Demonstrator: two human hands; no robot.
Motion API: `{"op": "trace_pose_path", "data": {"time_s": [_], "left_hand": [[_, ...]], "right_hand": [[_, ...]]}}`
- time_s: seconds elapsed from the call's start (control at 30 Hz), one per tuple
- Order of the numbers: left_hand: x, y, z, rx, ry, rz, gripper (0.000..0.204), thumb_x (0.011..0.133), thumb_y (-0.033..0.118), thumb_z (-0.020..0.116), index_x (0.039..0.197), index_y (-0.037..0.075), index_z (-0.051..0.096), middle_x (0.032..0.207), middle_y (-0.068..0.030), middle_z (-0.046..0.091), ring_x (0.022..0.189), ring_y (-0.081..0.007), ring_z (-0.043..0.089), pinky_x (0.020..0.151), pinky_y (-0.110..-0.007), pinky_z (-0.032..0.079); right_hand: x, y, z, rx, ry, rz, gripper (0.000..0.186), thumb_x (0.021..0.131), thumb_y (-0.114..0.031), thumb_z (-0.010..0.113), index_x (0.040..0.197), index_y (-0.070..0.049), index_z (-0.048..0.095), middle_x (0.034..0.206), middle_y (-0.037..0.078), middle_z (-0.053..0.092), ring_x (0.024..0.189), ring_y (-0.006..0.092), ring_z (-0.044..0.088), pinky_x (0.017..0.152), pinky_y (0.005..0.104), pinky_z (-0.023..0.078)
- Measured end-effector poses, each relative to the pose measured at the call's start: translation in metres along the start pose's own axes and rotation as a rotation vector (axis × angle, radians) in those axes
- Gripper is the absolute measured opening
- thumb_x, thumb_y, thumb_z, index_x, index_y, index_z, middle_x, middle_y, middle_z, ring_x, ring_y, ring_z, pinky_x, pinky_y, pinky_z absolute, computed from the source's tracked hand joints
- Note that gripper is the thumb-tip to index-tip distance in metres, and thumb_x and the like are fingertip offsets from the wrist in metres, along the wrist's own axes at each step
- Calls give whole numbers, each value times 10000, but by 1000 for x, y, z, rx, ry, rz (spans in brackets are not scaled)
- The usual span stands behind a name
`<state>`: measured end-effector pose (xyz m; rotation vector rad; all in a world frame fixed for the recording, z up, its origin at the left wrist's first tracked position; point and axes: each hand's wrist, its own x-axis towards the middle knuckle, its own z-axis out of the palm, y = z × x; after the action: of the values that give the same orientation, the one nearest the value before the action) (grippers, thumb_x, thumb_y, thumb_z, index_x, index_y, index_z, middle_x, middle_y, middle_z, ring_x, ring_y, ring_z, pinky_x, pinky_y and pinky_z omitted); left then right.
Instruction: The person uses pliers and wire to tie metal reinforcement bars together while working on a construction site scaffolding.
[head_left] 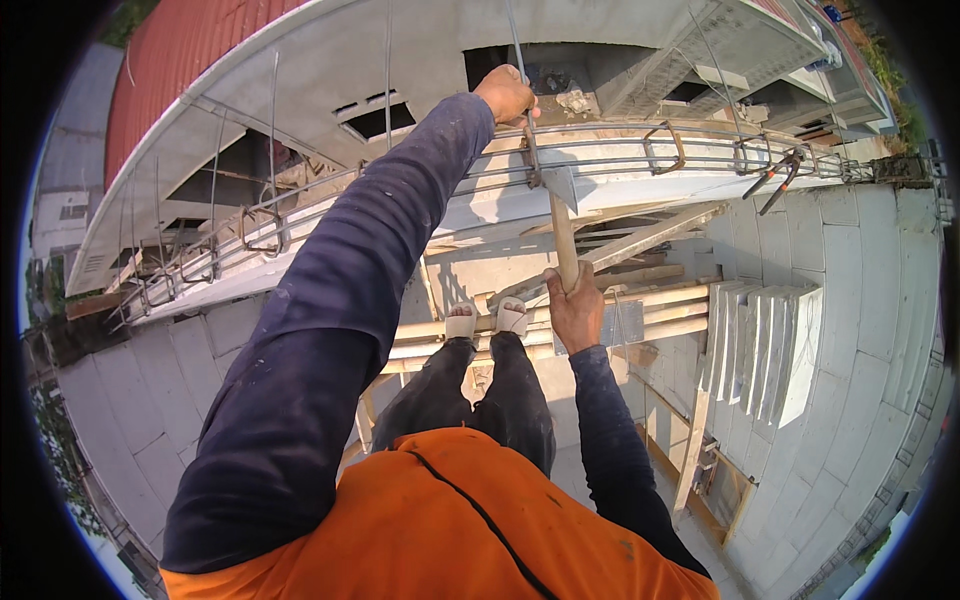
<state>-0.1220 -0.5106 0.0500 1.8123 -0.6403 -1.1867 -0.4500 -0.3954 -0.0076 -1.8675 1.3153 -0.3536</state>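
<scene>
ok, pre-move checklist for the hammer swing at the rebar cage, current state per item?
1. Right hand closed around the wooden hammer handle: ok.
2. Hammer head close against the rebar cage on the wall top: ok.
3. Left hand gripping a vertical rebar just above the hammer head, close to the strike line: not ok.
4. Both feet on the scaffold poles: ok; whether those poles are fastened: cannot tell.
5. Pliers hanging loose on the cage to the right, could drop: not ok.
6. Fall protection: cannot tell, none visible.
</scene>
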Motion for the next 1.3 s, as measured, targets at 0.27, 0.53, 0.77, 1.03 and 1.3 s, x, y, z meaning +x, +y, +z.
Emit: {"op": "trace_pose_path", "data": {"time_s": [0.27, 0.53, 0.77, 1.03, 1.3], "left_hand": [[9, -12, -1, -36, 11, 17, 313, 949, -32, 569, 1253, -45, 495, 1102, -156, 677, 923, -223, 756, 684, -353, 656], [18, -13, 8, -6, -2, 20, 307, 934, -41, 595, 1226, -35, 498, 1100, -157, 688, 876, -229, 761, 668, -337, 652], [15, -14, -1, -22, 0, 35, 282, 938, -26, 609, 1197, -24, 496, 1059, -146, 674, 872, -229, 759, 650, -344, 657], [8, -5, -10, 93, -64, -36, 214, 905, 75, 677, 1088, -7, 602, 933, -124, 719, 816, -210, 764, 611, -372, 610], [10, -20, -8, 239, -241, -24, 237, 905, 164, 737, 1018, -40, 775, 972, -125, 779, 788, -244, 764, 727, -382, 662]], "right_hand": [[-26, -34, -14, 233, 253, -160, 434, 977, -391, 759, 1031, -16, 546, 826, 172, 608, 732, 321, 626, 684, 425, 500], [-26, -1, -6, 28, 17, -4, 466, 969, -401, 752, 1053, 2, 533, 793, 252, 656, 771, 483, 684, 666, 509, 519], [-22, -26, 1, 202, 154, -36, 401, 962, -319, 758, 1119, 3, 577, 863, 238, 710, 806, 456, 713, 697, 503, 552], [-39, 17, -15, -13, -19, 72, 451, 971, -396, 728, 1109, 9, 583, 892, 270, 710, 896, 502, 692, 742, 522, 527], [-80, 46, -28, 166, 75, 137, 411, 986, -389, 738, 984, -8, 584, 768, 144, 611, 698, 216, 575, 689, 377, 497]]}}
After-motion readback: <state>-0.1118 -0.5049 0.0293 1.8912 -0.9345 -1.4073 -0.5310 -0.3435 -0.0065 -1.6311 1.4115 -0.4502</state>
